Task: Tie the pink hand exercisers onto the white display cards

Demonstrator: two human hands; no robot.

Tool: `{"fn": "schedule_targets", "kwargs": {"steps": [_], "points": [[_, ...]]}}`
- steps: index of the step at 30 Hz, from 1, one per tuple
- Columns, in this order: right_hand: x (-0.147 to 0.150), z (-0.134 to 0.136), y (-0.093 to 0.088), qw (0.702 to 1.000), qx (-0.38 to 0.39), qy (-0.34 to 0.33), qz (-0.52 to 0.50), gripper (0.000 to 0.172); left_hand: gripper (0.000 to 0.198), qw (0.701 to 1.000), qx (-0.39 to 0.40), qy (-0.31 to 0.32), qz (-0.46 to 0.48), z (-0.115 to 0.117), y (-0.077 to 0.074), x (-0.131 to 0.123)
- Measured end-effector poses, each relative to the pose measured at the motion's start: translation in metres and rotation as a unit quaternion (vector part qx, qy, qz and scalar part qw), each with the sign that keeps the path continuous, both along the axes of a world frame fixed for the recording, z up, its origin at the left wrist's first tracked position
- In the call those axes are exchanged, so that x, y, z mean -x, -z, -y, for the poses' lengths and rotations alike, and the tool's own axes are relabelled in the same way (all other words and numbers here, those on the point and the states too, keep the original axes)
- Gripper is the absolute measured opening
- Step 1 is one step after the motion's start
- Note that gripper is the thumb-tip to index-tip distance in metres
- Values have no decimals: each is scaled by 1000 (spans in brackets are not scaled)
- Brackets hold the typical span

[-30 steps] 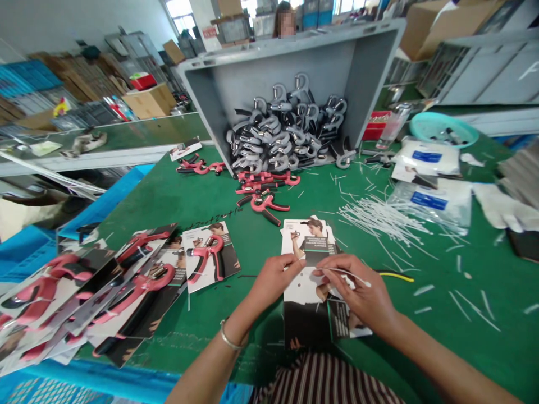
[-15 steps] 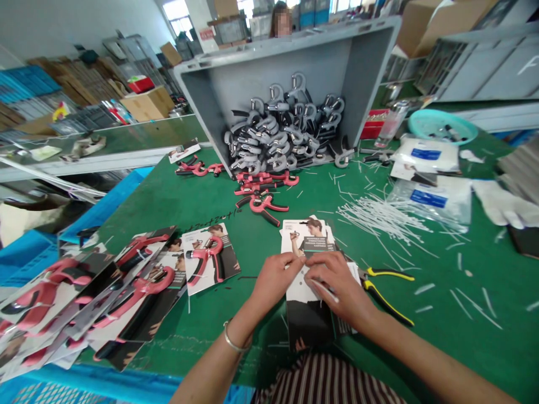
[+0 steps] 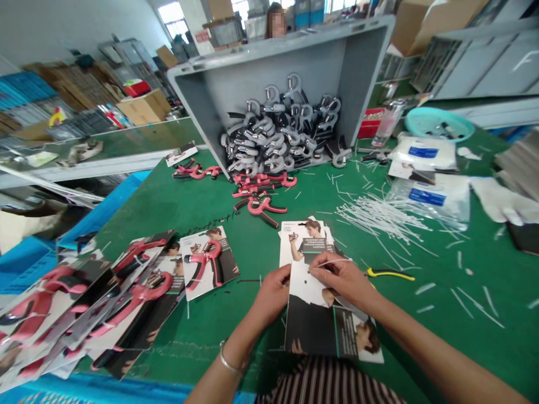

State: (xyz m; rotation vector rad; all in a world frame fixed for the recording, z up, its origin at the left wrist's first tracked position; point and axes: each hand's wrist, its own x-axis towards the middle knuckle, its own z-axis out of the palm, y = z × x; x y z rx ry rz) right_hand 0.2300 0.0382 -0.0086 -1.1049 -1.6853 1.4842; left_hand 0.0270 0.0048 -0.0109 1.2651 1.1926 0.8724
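Note:
My left hand (image 3: 273, 293) grips the left edge of a printed backing card (image 3: 309, 322), with its fingertips hidden behind it. Between the thumb and fingers of my right hand (image 3: 343, 278) is a white cable tie (image 3: 343, 260), pinched close to a small hole in the card's white area. Another printed card (image 3: 362, 336) lies beneath, partly covered. Yellow-and-black pliers (image 3: 391, 274) rest right of my right hand, mostly hidden by it. Left of my left hand lies a card with a red hand grip (image 3: 206, 264) on it.
A tilted grey crate (image 3: 362, 78) of grey hand grips stands at the back, with loose red hand grips (image 3: 261, 207) before it. Carded grips (image 3: 138, 303) are piled at left. White cable ties (image 3: 379, 219) and plastic bags (image 3: 427, 199) lie at right.
My left hand has moved down and left to the card's edge, away from my right fingers. The card's hole area is uncovered, and the lower card shows more at right.

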Motion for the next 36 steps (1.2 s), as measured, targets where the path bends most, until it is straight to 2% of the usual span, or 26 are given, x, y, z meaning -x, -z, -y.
{"fn": "schedule_targets", "kwargs": {"steps": [4, 6, 10, 14, 16, 21, 23, 26, 30, 32, 34, 36], "points": [[2, 0, 1, 999, 35, -1, -10, 24, 23, 995, 32, -52, 81, 6, 10, -5], [2, 1, 3, 998, 55, -2, -17, 25, 20, 995, 32, -49, 84, 6, 12, -4], [0, 2, 7, 998, 63, -4, -29, 25, 14, 1000, -15, -21, -13, 7, 20, -1], [-6, 0, 6, 997, 73, 18, -31, 26, 3, 990, -61, -44, -122, 22, 24, 8], [-8, -2, 5, 996, 81, 22, -34, 25, 8, 992, -46, -30, -113, 34, 16, 14], [-4, -2, 7, 994, 101, 12, -36, 25, 21, 993, -31, 108, -37, 59, -20, 25], [-1, -1, 8, 994, 104, 15, -39, 26, 23, 991, -46, 119, -25, 62, -23, 26], [0, 1, 6, 994, 104, 17, -43, 26, 22, 993, -84, 79, -39, 59, -11, 22], [-2, 6, 10, 994, 97, 10, -40, 25, 19, 982, -153, -27, -109, 46, 12, 12], [-2, 10, 13, 993, 106, 3, -46, 25, 18, 975, -167, -59, -132, 39, 19, 6], [-1, 15, 17, 990, 124, -4, -59, 26, 19, 978, -154, -51, -132, 37, 22, 1], [0, 17, 17, 987, 140, -8, -71, 27, 21, 986, -123, -16, -112, 39, 23, -1]]}}
